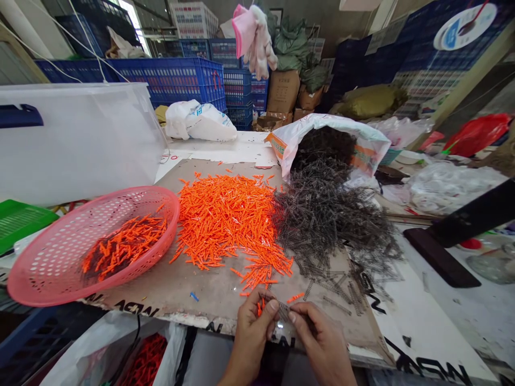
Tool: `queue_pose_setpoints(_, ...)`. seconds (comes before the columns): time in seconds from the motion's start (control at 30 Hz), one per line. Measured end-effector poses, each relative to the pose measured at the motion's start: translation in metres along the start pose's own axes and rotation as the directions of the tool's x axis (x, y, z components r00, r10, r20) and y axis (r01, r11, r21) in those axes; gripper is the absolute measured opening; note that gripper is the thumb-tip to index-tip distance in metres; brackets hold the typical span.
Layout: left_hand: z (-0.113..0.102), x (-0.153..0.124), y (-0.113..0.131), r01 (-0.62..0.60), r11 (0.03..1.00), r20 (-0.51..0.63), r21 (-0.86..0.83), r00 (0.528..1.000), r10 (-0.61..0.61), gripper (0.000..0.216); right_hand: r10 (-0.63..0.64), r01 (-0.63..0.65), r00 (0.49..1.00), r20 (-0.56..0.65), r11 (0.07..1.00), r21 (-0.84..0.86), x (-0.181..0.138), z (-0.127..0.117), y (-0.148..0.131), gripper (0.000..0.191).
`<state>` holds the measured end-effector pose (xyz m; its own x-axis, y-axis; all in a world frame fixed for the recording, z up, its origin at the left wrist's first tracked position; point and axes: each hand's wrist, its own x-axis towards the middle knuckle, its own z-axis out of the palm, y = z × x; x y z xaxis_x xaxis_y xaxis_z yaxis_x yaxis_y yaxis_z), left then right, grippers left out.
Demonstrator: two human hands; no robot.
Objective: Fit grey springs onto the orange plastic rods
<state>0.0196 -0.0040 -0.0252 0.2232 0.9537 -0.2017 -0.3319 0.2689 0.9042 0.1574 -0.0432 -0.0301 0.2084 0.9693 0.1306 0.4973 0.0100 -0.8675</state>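
Near the table's front edge, my left hand [254,328] is closed around small orange plastic pieces, their tips showing between the fingers. My right hand [319,335] pinches one end of a thin dark coil spring [283,309], which stretches across to the left fingertips. Whether the spring is on an orange piece is hidden by the fingers. Just beyond the hands lies a heap of slim pointed orange plastic pieces [227,214]. To its right, a tangled pile of dark springs [322,214] spills from a white woven bag [364,131].
On the left, a pink perforated basket [36,273] holds orange pieces mixed with dark bits. Behind it stands a translucent bin [76,145]. A black stand [442,257] is at right. Below the table edge, a white bag [86,348] contains red pieces. Blue crates [169,78] line the back.
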Motion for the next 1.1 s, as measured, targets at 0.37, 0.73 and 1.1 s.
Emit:
queue_pose_setpoints(0.37,0.002,0.001,0.002,0.027,1.0,-0.026,-0.014,0.999,-0.027,0.029,-0.205,0.201,0.968,-0.144,0.979,-0.041,-0.001,-0.004,0.003,0.021)
queue_pose_setpoints(0.73,0.001,-0.001,0.001,0.007,1.0,0.002,0.029,1.0,-0.007,0.027,0.012,-0.007,0.994,-0.107,0.999,0.041,-0.005,0.003,-0.001,0.034)
queue_pose_setpoints(1.1,0.002,0.0,0.003,0.01,1.0,-0.008,0.021,1.0,-0.01,0.028,-0.328,0.318,0.922,-0.207,0.944,-0.085,-0.001,0.002,-0.007,0.021)
